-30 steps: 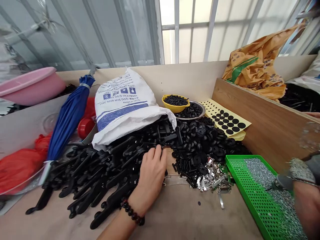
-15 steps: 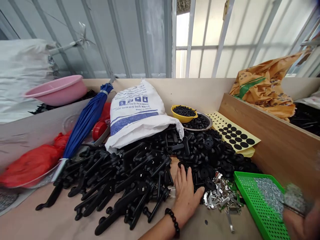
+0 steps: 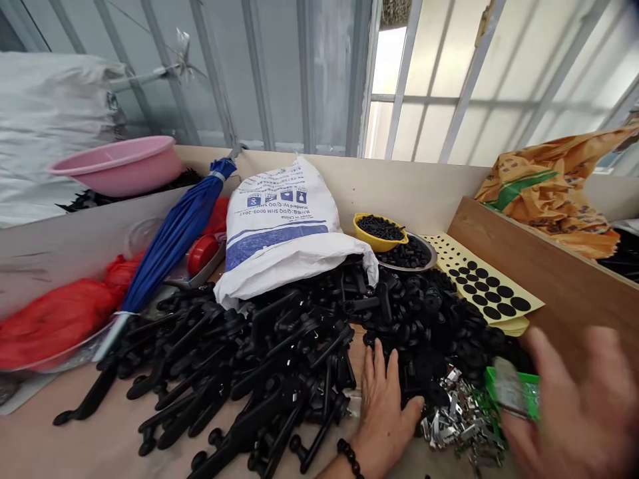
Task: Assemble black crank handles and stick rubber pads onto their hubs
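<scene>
My left hand (image 3: 384, 406), with a dark bead bracelet at the wrist, lies palm down with its fingers stretched out. Its fingertips reach the edge of a pile of round black parts (image 3: 424, 332), and I cannot make out anything held. To its left are many black handle-shaped parts (image 3: 269, 392). By its thumb lies a heap of small silver metal clips (image 3: 459, 412). My right hand (image 3: 574, 412) is smeared by motion, fingers apart, in front of a green tray (image 3: 528, 380). A blurred greyish piece (image 3: 510, 387) sits at its thumb tip.
A white printed sack (image 3: 279, 233) rests on the black parts. Behind are a yellow bowl (image 3: 374, 243) and a metal bowl of small black pieces (image 3: 432, 256). Yellow sticker sheets (image 3: 529, 293) lie by a wooden divider (image 3: 549, 253). A blue umbrella (image 3: 172, 236) leans at left.
My right hand has moved in from the right edge and now covers much of the green tray. My left hand stays by the black parts; the whole view has shifted somewhat.
</scene>
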`<state>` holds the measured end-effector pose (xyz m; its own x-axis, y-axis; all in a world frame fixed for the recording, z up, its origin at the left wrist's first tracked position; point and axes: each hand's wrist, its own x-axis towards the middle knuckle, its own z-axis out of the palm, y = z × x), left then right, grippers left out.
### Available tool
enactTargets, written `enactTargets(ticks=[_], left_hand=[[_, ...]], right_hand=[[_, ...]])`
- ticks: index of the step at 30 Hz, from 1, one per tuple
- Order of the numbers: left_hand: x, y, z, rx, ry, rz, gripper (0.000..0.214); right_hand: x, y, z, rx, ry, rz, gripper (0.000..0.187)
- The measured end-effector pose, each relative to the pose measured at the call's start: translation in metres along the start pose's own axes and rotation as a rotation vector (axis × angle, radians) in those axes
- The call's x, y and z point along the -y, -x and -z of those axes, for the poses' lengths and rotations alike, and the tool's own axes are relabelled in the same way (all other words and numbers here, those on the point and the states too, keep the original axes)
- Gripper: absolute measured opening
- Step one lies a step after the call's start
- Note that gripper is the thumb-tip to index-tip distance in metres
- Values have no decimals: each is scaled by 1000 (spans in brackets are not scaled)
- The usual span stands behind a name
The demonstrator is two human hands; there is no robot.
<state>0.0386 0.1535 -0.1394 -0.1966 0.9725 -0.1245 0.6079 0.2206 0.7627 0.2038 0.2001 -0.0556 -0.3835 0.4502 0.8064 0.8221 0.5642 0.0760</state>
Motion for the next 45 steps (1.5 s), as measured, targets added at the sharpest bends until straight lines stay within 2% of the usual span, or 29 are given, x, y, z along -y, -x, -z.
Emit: enactTargets(ticks=[2, 4, 7, 9, 11, 16, 20, 25, 28, 32, 34, 40, 45], left_hand=[[0, 0, 1, 7, 14, -7, 75], [1, 0, 2, 23, 25, -17, 75], [1, -1, 4, 51, 33, -17, 76], [2, -2, 5, 60, 43, -10, 78], [3, -2, 5, 68, 57, 0, 80], [5, -1, 5, 81, 83, -4, 80], [7, -3, 4, 84, 77, -1, 81], [6, -4, 6, 61, 68, -24, 79], [7, -5, 7, 55, 40, -47, 78], [12, -9, 5, 66, 14, -56, 78], [15, -12, 1, 68, -3, -60, 80], [28, -17, -17, -78, -70, -61, 75], [38, -19, -25, -145, -108, -96, 73]], right_hand=[[13, -15, -18, 52, -72, 49, 79], [24, -29, -45, 188, -169, 94, 73], [41, -47, -86, 440, -228, 74, 55], [52, -57, -108, 594, -232, 52, 57], [63, -65, -123, 662, -232, 50, 64], [78, -76, -145, 700, -230, 68, 67], [82, -80, -152, 709, -247, 59, 54], [91, -81, -144, 734, -341, 80, 43], [95, -78, -141, 758, -415, 111, 46], [95, -72, -149, 751, -400, 92, 63], [94, -69, -152, 769, -383, 94, 59], [102, -61, -142, 829, -348, 95, 45], [113, -54, -138, 800, -287, 59, 50]])
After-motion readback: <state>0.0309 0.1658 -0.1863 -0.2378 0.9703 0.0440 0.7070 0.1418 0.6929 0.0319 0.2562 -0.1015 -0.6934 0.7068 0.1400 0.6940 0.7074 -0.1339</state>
